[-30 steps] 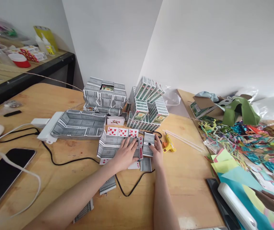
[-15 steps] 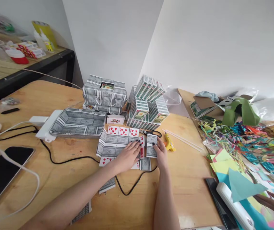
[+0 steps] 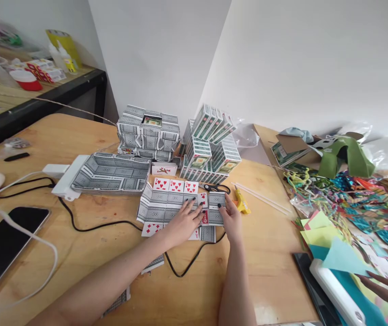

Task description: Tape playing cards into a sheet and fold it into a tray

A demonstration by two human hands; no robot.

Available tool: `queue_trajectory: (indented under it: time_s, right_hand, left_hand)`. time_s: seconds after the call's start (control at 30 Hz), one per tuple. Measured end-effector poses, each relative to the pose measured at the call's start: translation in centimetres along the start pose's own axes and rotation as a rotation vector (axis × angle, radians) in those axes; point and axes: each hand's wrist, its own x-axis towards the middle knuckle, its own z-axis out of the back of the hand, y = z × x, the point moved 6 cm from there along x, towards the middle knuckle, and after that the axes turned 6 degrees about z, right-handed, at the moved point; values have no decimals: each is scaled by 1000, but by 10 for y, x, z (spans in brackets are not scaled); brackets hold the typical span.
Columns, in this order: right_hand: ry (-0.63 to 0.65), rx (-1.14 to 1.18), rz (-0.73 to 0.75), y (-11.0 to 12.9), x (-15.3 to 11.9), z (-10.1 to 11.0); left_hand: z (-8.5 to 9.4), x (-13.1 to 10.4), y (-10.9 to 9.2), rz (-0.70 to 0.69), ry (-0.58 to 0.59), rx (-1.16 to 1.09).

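My left hand (image 3: 184,222) lies flat with fingers spread on a panel of joined playing cards (image 3: 156,214), mostly grey backs with some red faces showing. At the panel's right end, my right hand (image 3: 232,218) grips the edge of a small card piece (image 3: 216,199), thumb on top. That piece sits against the panel; whether it is fixed there I cannot tell. Three heart cards (image 3: 176,185) stick out along the panel's far edge. Just behind lie black-handled scissors (image 3: 217,188), and a yellow glue gun (image 3: 241,202) is right of my right hand.
A card-covered tray (image 3: 112,174), a card-built box (image 3: 148,131) and stacked card packs (image 3: 210,145) stand behind. A black cable (image 3: 194,260) runs in front. Left lies a phone (image 3: 13,244). Another person's hand (image 3: 385,290) is at right by coloured paper (image 3: 346,256).
My right hand has brought the small card piece flatter against the panel's right end. My left hand's fingers have spread a little. The other person's hand has reached onto the blue paper.
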Motion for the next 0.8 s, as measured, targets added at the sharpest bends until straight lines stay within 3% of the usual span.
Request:
queue_trajectory:
  time_s: [0.8]
  right_hand:
    - [25, -35, 36, 0, -1, 0]
  left_hand:
    - [2, 0, 4, 13, -29, -103]
